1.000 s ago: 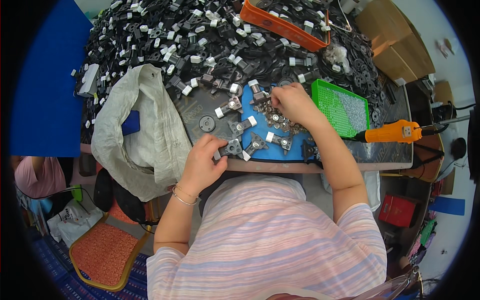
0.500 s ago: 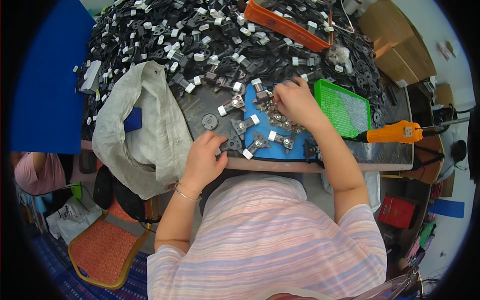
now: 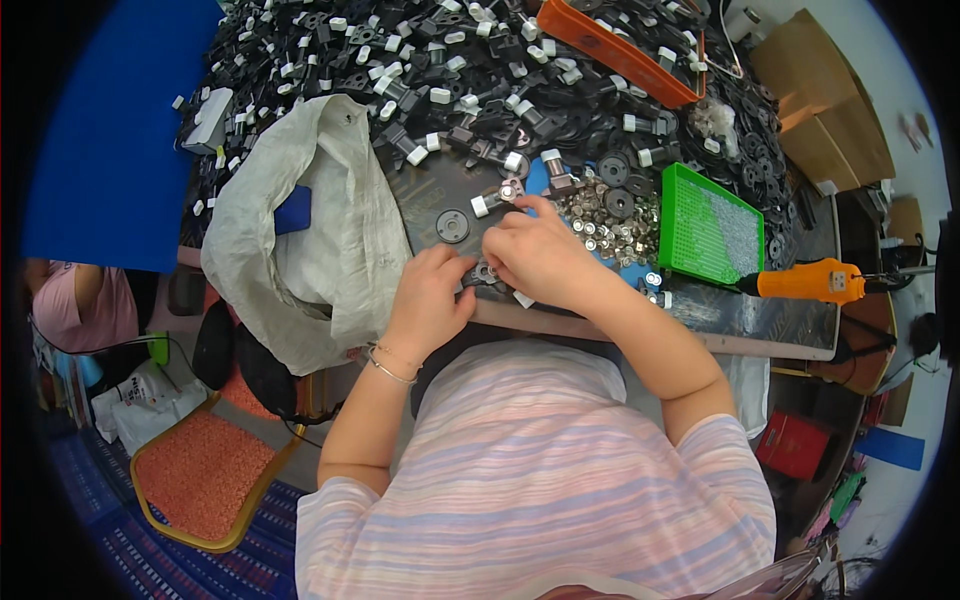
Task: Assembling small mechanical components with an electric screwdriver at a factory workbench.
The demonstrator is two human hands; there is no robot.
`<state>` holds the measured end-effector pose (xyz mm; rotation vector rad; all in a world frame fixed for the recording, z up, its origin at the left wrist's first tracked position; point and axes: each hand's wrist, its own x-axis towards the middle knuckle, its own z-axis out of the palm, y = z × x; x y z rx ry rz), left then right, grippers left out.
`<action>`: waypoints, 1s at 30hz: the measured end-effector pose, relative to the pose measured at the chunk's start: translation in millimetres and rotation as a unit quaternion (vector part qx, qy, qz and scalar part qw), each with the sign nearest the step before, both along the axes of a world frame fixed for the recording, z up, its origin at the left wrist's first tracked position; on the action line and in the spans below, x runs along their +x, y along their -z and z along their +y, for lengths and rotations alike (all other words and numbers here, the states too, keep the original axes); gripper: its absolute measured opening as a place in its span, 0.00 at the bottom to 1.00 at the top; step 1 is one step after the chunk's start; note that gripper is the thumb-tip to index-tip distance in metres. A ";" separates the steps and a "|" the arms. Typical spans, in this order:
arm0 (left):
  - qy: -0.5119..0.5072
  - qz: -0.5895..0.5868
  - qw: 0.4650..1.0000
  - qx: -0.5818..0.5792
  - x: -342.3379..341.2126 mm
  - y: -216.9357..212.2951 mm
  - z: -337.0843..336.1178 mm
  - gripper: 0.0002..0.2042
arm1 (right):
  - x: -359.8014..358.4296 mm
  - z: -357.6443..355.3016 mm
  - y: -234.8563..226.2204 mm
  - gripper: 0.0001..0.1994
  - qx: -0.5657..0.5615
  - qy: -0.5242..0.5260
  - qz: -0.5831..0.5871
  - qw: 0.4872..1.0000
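My left hand [image 3: 428,298] lies at the table's near edge, its fingers and thumb closed on the edge of a dark flat part with holes [image 3: 484,272]. Bent over the same part, my right hand [image 3: 535,252] has its fingers curled together; whatever they pinch is hidden. Just beyond lies a black round disc [image 3: 452,226]. A black fitting with a white cap [image 3: 490,203] touches the area by my right fingers. Small shiny metal pieces [image 3: 612,232] form a pile on a blue mat, right of my right hand.
A heap of black parts with white caps [image 3: 440,60] covers the far table. An orange bin [image 3: 610,50] sits in it. To the right are a green tray [image 3: 672,225] of small pieces and an orange power screwdriver [image 3: 810,281]. A whitish sack [image 3: 235,250] stands left.
My right hand has come from the metal pile, back left to the dark part beside my left hand. My left hand stays on that part. The whole view has shifted somewhat.
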<state>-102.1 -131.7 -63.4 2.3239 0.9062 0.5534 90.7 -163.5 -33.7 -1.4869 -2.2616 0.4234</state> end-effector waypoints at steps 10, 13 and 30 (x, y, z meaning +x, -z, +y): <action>0.001 -0.023 1.000 0.001 -1.9 3.7 0.4 0.13 | 3.1 -19.6 0.1 0.03 0.018 -0.034 0.002 0.999; 0.001 -0.022 1.000 -0.003 -1.6 3.6 0.8 0.13 | -0.5 -16.8 -0.6 0.03 0.036 -0.032 0.011 0.999; -0.003 -0.026 1.000 0.009 -0.3 1.5 1.6 0.12 | -5.6 -15.6 9.7 0.06 0.049 -0.010 0.071 0.996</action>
